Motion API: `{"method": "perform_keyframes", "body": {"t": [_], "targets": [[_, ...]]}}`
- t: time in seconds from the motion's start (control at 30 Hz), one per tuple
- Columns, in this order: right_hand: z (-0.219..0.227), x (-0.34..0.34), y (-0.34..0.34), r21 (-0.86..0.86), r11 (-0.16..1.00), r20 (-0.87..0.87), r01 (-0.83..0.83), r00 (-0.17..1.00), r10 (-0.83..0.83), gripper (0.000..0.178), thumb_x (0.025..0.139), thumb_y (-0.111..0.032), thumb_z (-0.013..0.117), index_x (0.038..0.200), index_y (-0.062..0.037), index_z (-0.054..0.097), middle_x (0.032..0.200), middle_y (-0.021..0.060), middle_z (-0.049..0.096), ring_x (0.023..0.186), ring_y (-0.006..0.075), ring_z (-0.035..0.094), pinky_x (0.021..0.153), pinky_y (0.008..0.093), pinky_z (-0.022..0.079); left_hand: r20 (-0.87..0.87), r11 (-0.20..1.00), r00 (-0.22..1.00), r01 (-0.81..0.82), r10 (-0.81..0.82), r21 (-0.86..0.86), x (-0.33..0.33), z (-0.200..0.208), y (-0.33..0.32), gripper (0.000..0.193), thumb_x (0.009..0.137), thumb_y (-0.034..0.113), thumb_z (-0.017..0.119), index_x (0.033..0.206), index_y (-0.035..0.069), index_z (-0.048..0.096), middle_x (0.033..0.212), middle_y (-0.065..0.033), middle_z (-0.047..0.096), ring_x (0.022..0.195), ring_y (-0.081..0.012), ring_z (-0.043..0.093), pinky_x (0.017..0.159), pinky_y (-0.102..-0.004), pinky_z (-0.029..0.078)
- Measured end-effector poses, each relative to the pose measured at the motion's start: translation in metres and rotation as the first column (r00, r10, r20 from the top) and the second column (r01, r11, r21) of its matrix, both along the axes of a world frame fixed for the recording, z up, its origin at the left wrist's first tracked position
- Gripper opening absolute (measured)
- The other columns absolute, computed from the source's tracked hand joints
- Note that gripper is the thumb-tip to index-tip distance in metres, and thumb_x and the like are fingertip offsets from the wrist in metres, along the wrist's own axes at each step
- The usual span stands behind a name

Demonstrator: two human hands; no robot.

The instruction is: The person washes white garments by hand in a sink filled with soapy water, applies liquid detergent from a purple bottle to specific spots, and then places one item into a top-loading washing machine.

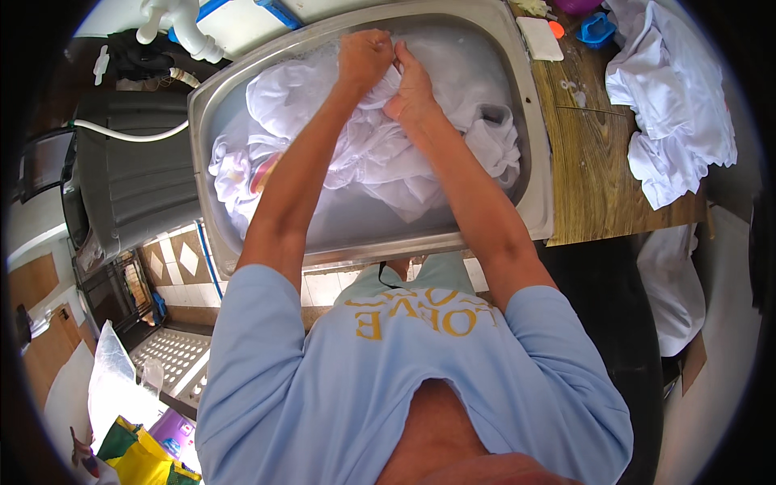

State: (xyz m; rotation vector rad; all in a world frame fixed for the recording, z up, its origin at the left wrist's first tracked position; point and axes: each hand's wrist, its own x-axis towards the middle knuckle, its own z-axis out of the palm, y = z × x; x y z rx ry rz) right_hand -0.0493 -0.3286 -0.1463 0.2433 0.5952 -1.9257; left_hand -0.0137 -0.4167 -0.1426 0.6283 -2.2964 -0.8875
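1. A rectangular, silver metal sink basin with rounded corners [364, 254] holds cloudy greyish water [347, 218] and a heap of wet white cloth [380, 153].
2. The left hand [365, 58] is curled into a fist around a fold of that cloth, near the far rim.
3. The right hand [412, 90] is just beside it, touching the cloth, its fingers partly hidden.
4. Right of the basin, a brown wood-grain counter [594, 170] bears crumpled white fabric [679, 97] and a small blue plastic object [596, 29].

One head-mounted fisheye view is directed steeply downward; the shirt [356, 380] is framed close, the sink [535, 174] farther off.
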Motion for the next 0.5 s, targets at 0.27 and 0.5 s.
{"method": "perform_keyframes", "body": {"t": [0.27, 0.5], "targets": [[-0.045, -0.017, -0.005, -0.211, 0.974, 0.014, -0.085, 0.996, 0.090, 0.040, 0.093, -0.047, 0.046, 0.086, -0.0090, 0.053, 0.088, 0.0080, 0.057, 0.080, 0.0219, 0.056, 0.070, 0.0388, 0.049, 0.002, 0.995, 0.995, 0.099, -0.099, 0.017, -0.005, -0.002, 0.011, 0.011, 0.076, 0.013, 0.063, 0.076, 0.003, 0.066, 0.072, -0.0168, 0.064, 0.066, -0.0292, 0.063, 0.065, -0.0368, 0.049], [-0.038, -0.022, 0.013, -0.517, 0.836, 0.005, -0.184, 0.976, 0.218, 0.039, 0.092, -0.047, 0.050, 0.106, -0.0106, 0.048, 0.100, 0.0063, 0.053, 0.104, 0.0264, 0.054, 0.089, 0.0498, 0.044, -0.068, 0.998, 0.996, 0.049, -0.052, -0.045, 0.003, -0.022, 0.012, 0.015, 0.080, 0.015, 0.062, 0.079, 0.001, 0.067, 0.075, -0.0166, 0.066, 0.070, -0.0297, 0.064, 0.070, -0.0350, 0.050]]}}
